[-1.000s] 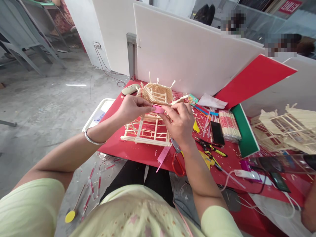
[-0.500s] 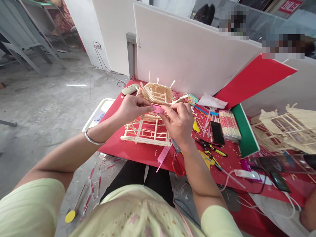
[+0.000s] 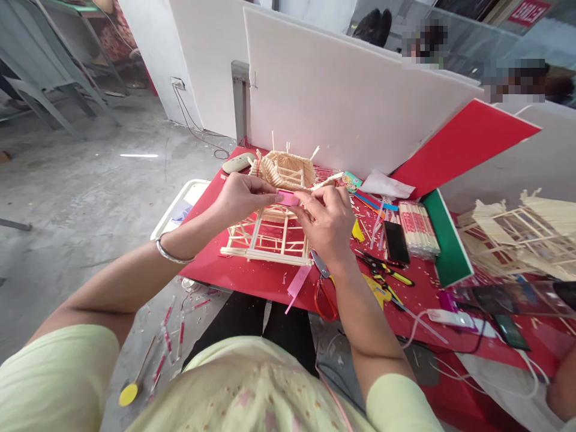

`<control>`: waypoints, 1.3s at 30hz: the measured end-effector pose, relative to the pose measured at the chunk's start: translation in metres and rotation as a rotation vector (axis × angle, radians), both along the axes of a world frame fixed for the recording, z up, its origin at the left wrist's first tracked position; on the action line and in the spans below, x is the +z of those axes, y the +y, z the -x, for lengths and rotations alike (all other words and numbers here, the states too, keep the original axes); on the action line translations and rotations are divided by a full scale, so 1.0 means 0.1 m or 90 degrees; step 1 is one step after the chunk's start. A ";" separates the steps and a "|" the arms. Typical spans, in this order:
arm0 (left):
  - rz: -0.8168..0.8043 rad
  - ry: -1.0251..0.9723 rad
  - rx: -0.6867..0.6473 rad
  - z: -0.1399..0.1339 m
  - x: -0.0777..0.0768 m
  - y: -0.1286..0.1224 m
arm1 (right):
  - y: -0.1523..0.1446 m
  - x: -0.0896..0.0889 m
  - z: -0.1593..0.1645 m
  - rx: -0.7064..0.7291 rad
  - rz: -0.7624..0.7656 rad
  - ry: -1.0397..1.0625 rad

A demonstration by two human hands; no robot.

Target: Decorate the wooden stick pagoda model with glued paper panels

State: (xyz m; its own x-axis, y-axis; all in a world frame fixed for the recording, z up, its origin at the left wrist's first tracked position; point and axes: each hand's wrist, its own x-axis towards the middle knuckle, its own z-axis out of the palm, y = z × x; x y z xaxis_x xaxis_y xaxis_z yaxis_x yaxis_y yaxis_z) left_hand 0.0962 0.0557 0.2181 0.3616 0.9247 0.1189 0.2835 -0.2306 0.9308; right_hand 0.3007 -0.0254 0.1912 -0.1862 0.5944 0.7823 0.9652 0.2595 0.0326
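A small pink strip [image 3: 288, 198], paper-like, is stretched between my two hands above a wooden stick frame [image 3: 267, 255]. My left hand [image 3: 243, 197] pinches its left end between thumb and fingers. At the other end, my right hand [image 3: 326, 219] is closed on it with thumb and fingertips. The stick frame lies on the red table under my hands, partly hidden by them. Behind it stands another stick model [image 3: 288, 171] with upright sticks. A second pink piece [image 3: 297, 283] and red-handled scissors [image 3: 324, 300] lie in front of my right forearm.
To the right on the red table [image 3: 270, 285] lie pliers [image 3: 382, 267], a black phone [image 3: 396, 243] and packs of sticks [image 3: 418, 228]. A computer mouse [image 3: 238, 163] sits at the back left. White boards [image 3: 351, 90] rise behind. At far right is another stick model [image 3: 522, 234], near a person's arm [image 3: 562, 384].
Both hands stay almost still around the pink strip. The view has shifted very slightly.
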 end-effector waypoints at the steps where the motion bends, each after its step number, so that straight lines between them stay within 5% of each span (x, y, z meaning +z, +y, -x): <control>1: -0.002 0.000 0.000 0.00 0.00 0.00 | 0.00 0.01 0.01 -0.002 0.000 0.001; 10: -0.023 0.000 0.008 -0.01 0.03 -0.01 | -0.03 0.00 0.03 -0.009 0.057 0.033; 28: 0.010 0.028 0.009 -0.02 0.06 -0.02 | 0.00 -0.08 0.00 0.003 0.009 0.073; 39: 0.009 0.027 0.008 -0.02 0.03 -0.01 | -0.09 -0.02 0.06 0.006 0.073 0.293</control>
